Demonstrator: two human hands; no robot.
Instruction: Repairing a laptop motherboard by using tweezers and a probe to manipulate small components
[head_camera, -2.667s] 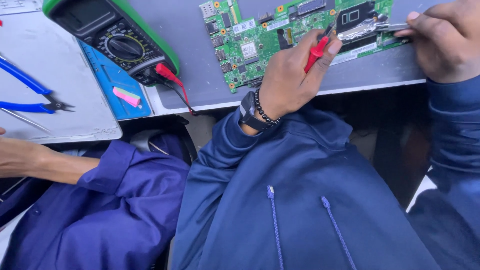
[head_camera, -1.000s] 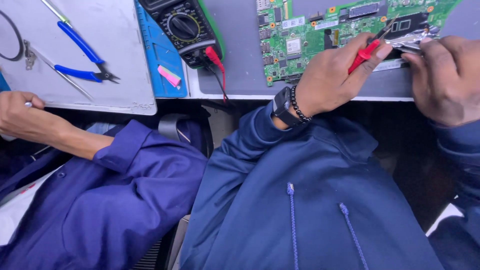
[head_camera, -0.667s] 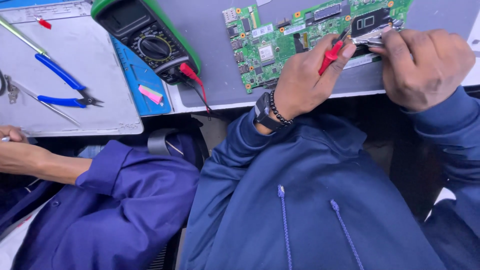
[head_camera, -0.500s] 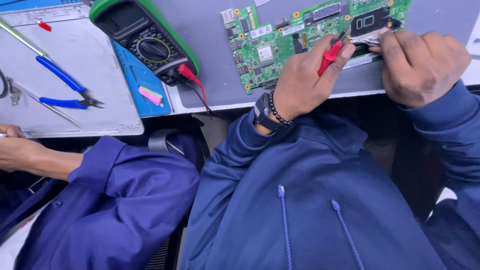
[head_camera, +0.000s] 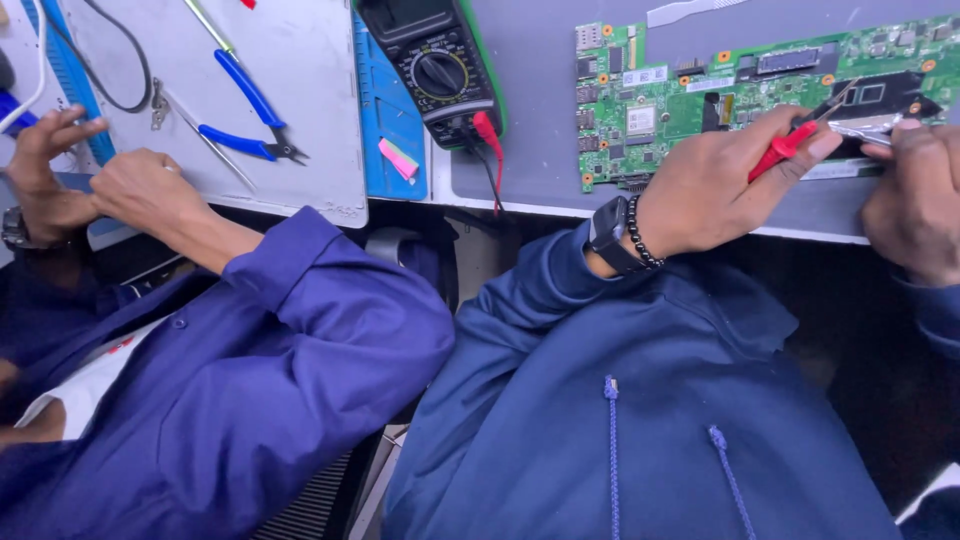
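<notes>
You've got the grey worktop (head_camera: 530, 150) running across the top of the view, with your dark blue hooded sweatshirt (head_camera: 640, 400) filling the bottom from 5 to 7 o'clock. On that worktop, up at 1 o'clock, lies the long green printed circuit board (head_camera: 690, 110), flat, with a black chip area toward its right end.

Next to you at 8 o'clock sits another person in a purple-blue work shirt (head_camera: 240, 380); their two hands (head_camera: 100, 190) rest at 10 o'clock on the edge of a pale grey flat panel (head_camera: 310, 100), close together, and what they hold I can't make out. On that panel lie blue-handled pliers (head_camera: 245, 115) and a thin metal pick just beside them.

At 12 o'clock there's a black multimeter with a green case (head_camera: 435, 65), its round dial facing up, a red lead plugged in at its lower end. Just left of it, a small pink eraser-like block (head_camera: 398, 158) on a blue mat.

Your left hand (head_camera: 715, 185), with a black watch and bead bracelet on the wrist, is clamped on a red-handled probe (head_camera: 790, 148) whose black tip touches the board near the black chip. Your right hand (head_camera: 915, 200) at 3 o'clock is curled, fingertips pressing on a silvery foil-like piece (head_camera: 865, 130) at the board's lower right edge. The two hands are near each other, not touching.
</notes>
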